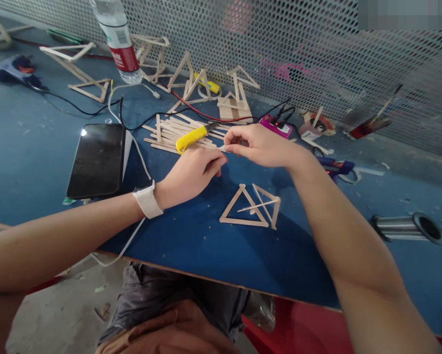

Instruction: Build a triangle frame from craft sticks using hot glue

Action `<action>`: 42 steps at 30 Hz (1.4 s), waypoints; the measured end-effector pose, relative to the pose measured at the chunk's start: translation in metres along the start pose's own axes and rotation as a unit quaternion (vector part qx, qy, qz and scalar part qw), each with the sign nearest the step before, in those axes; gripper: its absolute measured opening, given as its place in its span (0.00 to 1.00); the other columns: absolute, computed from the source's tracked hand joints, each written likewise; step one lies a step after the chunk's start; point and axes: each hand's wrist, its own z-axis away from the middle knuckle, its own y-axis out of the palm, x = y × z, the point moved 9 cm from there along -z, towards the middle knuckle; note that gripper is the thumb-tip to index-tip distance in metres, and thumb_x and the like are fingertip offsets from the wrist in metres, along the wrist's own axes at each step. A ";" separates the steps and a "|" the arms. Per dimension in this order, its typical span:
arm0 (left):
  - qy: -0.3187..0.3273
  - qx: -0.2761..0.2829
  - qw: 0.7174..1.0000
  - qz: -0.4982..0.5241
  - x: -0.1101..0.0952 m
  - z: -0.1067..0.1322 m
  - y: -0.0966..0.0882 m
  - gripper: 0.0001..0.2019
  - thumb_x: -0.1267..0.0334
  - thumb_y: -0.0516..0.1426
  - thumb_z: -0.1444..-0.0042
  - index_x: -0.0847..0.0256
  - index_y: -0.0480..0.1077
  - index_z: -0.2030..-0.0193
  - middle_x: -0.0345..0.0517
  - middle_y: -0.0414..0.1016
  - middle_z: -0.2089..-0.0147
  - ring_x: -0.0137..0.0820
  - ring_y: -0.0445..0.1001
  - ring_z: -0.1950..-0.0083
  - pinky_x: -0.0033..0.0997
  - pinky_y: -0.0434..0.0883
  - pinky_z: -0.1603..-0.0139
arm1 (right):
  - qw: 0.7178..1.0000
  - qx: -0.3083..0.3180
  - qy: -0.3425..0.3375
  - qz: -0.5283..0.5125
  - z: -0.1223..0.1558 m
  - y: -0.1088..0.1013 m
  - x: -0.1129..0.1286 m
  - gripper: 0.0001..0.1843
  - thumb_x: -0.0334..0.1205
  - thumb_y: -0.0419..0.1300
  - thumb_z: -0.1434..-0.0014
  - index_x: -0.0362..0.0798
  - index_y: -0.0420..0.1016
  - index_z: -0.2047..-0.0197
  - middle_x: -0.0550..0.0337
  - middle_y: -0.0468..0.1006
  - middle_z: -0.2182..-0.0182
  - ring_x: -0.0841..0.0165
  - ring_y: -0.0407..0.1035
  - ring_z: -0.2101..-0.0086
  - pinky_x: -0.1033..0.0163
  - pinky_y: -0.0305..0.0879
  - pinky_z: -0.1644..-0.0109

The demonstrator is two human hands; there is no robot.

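Observation:
My left hand [189,174] is closed around a yellow-handled cutter [191,138], whose handle sticks out to the upper left. My right hand [260,145] pinches a small piece right at the cutter's tip, too small to name. Both hands meet above the blue table [191,241], just in front of a pile of wooden craft sticks [169,132]. A flat frame of glued stick triangles [252,207] lies on the table below my right hand, untouched.
A black phone [97,160] lies to the left. A water bottle [117,42] and several stick structures [236,96] stand along the perforated metal wall. Cables, a pink device [276,126], a glue gun [337,166] and a metal tube [407,227] lie to the right.

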 end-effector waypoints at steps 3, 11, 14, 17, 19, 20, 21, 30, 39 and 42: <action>0.010 -0.010 1.000 -0.025 -0.002 0.000 0.000 0.16 0.64 0.56 0.17 0.57 0.85 0.55 0.49 0.90 0.55 0.41 0.86 0.50 0.44 0.80 0.41 | 1.000 0.006 -0.007 -0.002 -0.003 0.006 -0.006 0.11 0.50 0.65 0.23 0.52 0.79 0.52 0.54 0.86 0.56 0.59 0.74 0.58 0.52 0.71 0.50; 0.073 -0.047 0.993 -0.075 -0.031 0.013 -0.005 0.18 0.62 0.57 0.16 0.55 0.91 0.49 0.61 0.84 0.29 0.53 0.81 0.33 0.62 0.76 0.28 | 0.991 -0.068 -0.099 0.057 -0.030 0.015 0.011 0.18 0.42 0.63 0.26 0.50 0.87 0.38 0.41 0.83 0.31 0.45 0.77 0.32 0.39 0.71 0.21; 0.143 -0.029 0.986 -0.076 -0.045 0.018 -0.002 0.20 0.63 0.57 0.16 0.54 0.92 0.52 0.60 0.84 0.25 0.55 0.80 0.29 0.64 0.75 0.25 | 0.986 -0.034 -0.140 0.085 -0.054 0.031 0.023 0.28 0.40 0.62 0.25 0.49 0.85 0.26 0.41 0.78 0.21 0.44 0.72 0.22 0.38 0.66 0.15; 0.177 -0.029 0.983 -0.040 -0.049 0.020 -0.003 0.19 0.63 0.56 0.15 0.54 0.92 0.51 0.61 0.86 0.29 0.53 0.82 0.30 0.62 0.76 0.25 | 0.985 -0.012 -0.134 0.105 -0.070 0.043 0.026 0.25 0.38 0.61 0.24 0.50 0.87 0.28 0.43 0.84 0.27 0.45 0.76 0.26 0.41 0.68 0.17; 0.168 -0.041 0.985 0.022 -0.046 0.019 -0.006 0.19 0.62 0.57 0.15 0.55 0.91 0.52 0.60 0.88 0.34 0.48 0.83 0.34 0.57 0.78 0.26 | 0.985 -0.011 -0.128 0.111 -0.071 0.046 0.028 0.23 0.36 0.60 0.23 0.53 0.89 0.33 0.46 0.86 0.33 0.47 0.78 0.33 0.44 0.72 0.23; 0.158 -0.049 0.985 0.055 -0.044 0.018 -0.008 0.18 0.62 0.57 0.15 0.56 0.90 0.52 0.58 0.88 0.37 0.46 0.84 0.37 0.54 0.79 0.27 | 0.985 -0.017 -0.123 0.116 -0.068 0.045 0.029 0.22 0.35 0.59 0.23 0.53 0.89 0.34 0.47 0.86 0.35 0.48 0.78 0.35 0.45 0.73 0.25; 0.146 -0.057 0.984 0.085 -0.041 0.017 -0.009 0.17 0.62 0.58 0.15 0.56 0.89 0.54 0.57 0.87 0.40 0.43 0.84 0.40 0.51 0.80 0.29 | 0.985 -0.030 -0.118 0.122 -0.064 0.041 0.030 0.21 0.36 0.59 0.22 0.54 0.88 0.34 0.46 0.85 0.34 0.49 0.78 0.36 0.46 0.73 0.26; 0.021 -0.099 0.982 0.161 -0.013 0.009 -0.015 0.18 0.59 0.58 0.16 0.57 0.92 0.49 0.48 0.87 0.54 0.35 0.80 0.56 0.37 0.79 0.51 | 0.956 -0.283 -0.044 0.056 0.001 -0.065 0.023 0.18 0.48 0.67 0.24 0.54 0.76 0.36 0.43 0.85 0.48 0.45 0.83 0.48 0.39 0.79 0.36; -0.006 -0.098 0.978 0.183 -0.003 0.004 -0.016 0.18 0.57 0.61 0.19 0.57 0.94 0.52 0.48 0.89 0.56 0.33 0.80 0.57 0.36 0.75 0.54 | 0.982 -0.152 -0.110 -0.003 0.030 -0.061 0.057 0.08 0.46 0.76 0.31 0.57 0.92 0.51 0.50 0.90 0.43 0.52 0.82 0.52 0.41 0.80 0.41; -0.001 -0.103 0.977 0.189 -0.001 0.004 -0.017 0.17 0.56 0.62 0.20 0.57 0.93 0.54 0.48 0.91 0.54 0.33 0.82 0.55 0.35 0.75 0.52 | 0.982 -0.091 -0.166 0.017 0.025 -0.045 0.062 0.11 0.53 0.77 0.28 0.58 0.94 0.49 0.51 0.92 0.44 0.49 0.85 0.46 0.40 0.81 0.37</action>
